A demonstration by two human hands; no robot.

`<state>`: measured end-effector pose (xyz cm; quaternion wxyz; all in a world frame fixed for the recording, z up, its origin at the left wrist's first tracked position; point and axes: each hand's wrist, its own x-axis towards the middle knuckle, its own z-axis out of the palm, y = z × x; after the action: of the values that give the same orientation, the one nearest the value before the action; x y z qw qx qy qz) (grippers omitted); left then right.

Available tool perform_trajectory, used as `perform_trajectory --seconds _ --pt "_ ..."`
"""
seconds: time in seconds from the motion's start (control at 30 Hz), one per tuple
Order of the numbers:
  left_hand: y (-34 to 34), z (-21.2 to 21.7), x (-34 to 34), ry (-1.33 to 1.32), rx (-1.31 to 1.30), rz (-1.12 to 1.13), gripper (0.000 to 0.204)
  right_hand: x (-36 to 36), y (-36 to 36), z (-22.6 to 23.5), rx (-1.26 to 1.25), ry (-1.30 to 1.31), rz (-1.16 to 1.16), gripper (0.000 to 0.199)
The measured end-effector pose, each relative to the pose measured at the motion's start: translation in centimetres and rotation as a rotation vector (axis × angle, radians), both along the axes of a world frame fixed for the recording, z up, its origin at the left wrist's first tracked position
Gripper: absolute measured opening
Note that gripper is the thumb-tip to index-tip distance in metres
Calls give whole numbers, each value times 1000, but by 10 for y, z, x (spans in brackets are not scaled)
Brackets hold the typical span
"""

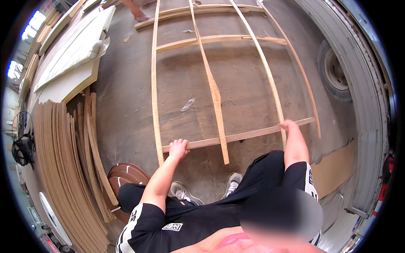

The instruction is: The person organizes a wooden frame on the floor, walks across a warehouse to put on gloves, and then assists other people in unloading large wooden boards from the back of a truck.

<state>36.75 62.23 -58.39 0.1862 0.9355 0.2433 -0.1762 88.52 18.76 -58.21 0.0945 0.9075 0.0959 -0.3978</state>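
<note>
Black shorts and grey sneakers [185, 195] fill the bottom of the frame, since I am crouched low over the floor [244, 88]. At far left, a fanned stack of thin plywood sheets [63, 177] leans by a black fan [23, 149], with pale boards [71, 55] piled above it in the upper left. Just right of the sheets, some round brown panels [126, 175] lie by my knee.

My left hand [179, 148] sits at lower centre-left, fingers curled over the near end of the front cross slat [240, 135]. That slat belongs to a wooden lattice frame [211, 76] lying flat on the floor through the middle of the picture, long strips running away from me and crosspieces over them. My right hand [289, 125], right of centre, closes around the slat where it crosses the right long strip [270, 80]; I cannot tell how tight that grip is.

I judge this the positioning step: both hands seating the front slat across the strips. Next would call for squaring it at each crossing and holding it steady. A truck tyre [335, 69] shows at upper right.
</note>
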Motion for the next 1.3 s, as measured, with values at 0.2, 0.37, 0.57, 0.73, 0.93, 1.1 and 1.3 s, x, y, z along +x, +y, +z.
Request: perform_trajectory --seconds 0.2,0.37,0.57,0.73,0.93,1.1,1.3 --pt "-9 -9 -21 -81 175 68 36 -65 28 58 -32 174 -638 89" --pt "-10 -14 -13 -40 129 58 32 -82 13 71 28 128 -636 85" --pt "-6 -6 -16 -60 92 91 32 -77 -22 40 185 -30 -579 75" --pt "3 62 2 -65 42 73 31 -60 -60 27 248 -255 -516 46" --pt "1 125 5 -58 -43 0 32 -75 -49 72 297 -500 -594 40" --pt "0 120 11 -81 -55 -55 33 -86 -45 97 267 -609 -596 39" --pt "1 118 9 -89 -63 -67 31 -103 -18 128 171 -685 -553 34"
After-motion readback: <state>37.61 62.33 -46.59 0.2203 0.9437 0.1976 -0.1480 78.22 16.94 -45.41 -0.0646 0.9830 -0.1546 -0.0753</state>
